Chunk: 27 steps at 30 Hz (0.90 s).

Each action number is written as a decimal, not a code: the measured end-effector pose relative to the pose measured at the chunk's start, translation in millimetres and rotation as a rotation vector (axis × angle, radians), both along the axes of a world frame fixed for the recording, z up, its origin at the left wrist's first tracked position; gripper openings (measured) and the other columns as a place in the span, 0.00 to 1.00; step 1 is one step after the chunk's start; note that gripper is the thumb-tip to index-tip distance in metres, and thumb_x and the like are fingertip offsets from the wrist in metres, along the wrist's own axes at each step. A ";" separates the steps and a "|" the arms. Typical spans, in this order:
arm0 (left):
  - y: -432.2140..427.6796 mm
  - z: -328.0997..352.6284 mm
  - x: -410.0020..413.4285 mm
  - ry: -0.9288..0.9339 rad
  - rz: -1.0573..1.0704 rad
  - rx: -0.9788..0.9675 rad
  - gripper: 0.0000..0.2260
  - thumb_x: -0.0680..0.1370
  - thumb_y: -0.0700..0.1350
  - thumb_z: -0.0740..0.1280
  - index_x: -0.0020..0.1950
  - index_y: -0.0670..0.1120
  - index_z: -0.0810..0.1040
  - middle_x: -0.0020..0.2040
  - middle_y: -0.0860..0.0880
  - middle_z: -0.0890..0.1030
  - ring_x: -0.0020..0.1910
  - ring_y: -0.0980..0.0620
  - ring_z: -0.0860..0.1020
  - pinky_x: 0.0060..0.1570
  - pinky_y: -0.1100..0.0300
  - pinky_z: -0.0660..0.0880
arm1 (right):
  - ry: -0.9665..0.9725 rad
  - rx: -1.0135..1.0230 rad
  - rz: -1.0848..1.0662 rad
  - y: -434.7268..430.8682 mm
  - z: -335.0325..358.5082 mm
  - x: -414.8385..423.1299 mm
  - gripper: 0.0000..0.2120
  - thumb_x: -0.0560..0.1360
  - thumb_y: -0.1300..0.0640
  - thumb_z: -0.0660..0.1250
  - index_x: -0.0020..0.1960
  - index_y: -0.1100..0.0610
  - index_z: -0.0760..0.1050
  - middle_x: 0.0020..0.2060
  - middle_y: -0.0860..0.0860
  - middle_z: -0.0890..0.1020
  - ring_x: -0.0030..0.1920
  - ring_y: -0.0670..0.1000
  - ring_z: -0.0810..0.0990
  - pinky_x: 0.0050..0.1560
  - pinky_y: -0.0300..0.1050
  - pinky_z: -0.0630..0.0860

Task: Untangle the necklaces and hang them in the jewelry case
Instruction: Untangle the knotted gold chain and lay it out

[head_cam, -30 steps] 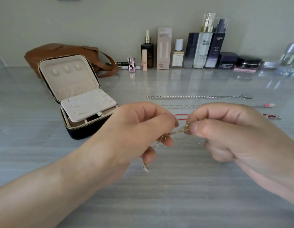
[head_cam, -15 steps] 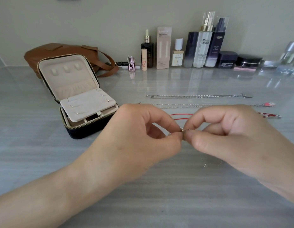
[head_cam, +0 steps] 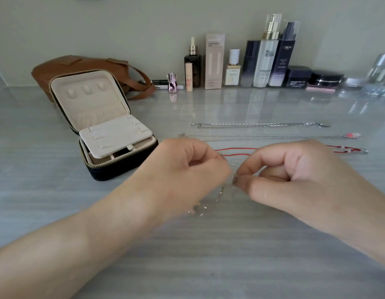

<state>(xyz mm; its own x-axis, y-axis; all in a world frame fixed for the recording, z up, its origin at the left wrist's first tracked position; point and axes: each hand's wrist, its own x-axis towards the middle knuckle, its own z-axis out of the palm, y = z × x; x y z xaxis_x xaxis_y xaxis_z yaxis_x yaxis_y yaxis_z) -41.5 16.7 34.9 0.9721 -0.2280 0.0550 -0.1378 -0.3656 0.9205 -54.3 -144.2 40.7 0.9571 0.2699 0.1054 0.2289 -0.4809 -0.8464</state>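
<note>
Worktop [head_cam: 209, 255] space beside the open case [head_cam: 114, 134] holds three necklaces [head_cam: 273, 137] laid straight, none hung yet, while the left hand [head_cam: 183, 175] and right hand [head_cam: 295, 178] each pinch a fine fourth chain [head_cam: 221, 190] just above it, seemingly the last tangle.

The left hand [head_cam: 183, 175] and the right hand [head_cam: 295, 180] both pinch a thin chain [head_cam: 220, 191] above the table [head_cam: 209, 255]. Behind them 3 necklaces [head_cam: 260, 125] lie side by side. The jewelry case [head_cam: 101, 126] stands open at the left.
</note>
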 end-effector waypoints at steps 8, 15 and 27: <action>8.0 -0.5 0.8 0.222 -0.045 -0.284 0.04 0.59 0.40 0.60 0.26 0.46 0.73 0.35 0.49 0.79 0.40 0.55 0.75 0.41 0.57 0.68 | 0.044 0.017 0.012 -1.6 -1.4 1.2 0.04 0.62 0.52 0.68 0.35 0.50 0.80 0.16 0.47 0.63 0.21 0.48 0.59 0.21 0.33 0.58; 4.9 3.2 10.1 0.029 -0.001 -0.041 0.15 0.52 0.62 0.60 0.26 0.52 0.74 0.42 0.44 0.76 0.44 0.48 0.72 0.45 0.48 0.68 | 0.084 -0.034 0.066 -1.8 -3.8 0.7 0.05 0.63 0.50 0.68 0.36 0.49 0.81 0.17 0.47 0.63 0.19 0.45 0.59 0.21 0.31 0.58; 0.4 -0.9 10.7 0.033 0.053 -0.126 0.09 0.61 0.51 0.63 0.22 0.52 0.77 0.40 0.55 0.82 0.49 0.56 0.77 0.43 0.58 0.68 | -0.274 -0.321 0.013 -4.6 -2.2 -2.8 0.15 0.55 0.29 0.58 0.36 0.30 0.77 0.51 0.27 0.74 0.52 0.32 0.74 0.51 0.28 0.67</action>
<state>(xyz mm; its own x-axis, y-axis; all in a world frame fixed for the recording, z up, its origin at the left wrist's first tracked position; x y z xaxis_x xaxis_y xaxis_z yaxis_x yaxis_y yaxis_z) -30.8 17.1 34.0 0.9844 -0.1694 0.0472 -0.0897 -0.2530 0.9633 -57.1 -148.8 38.4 0.9015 0.3429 0.2642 0.4328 -0.7057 -0.5609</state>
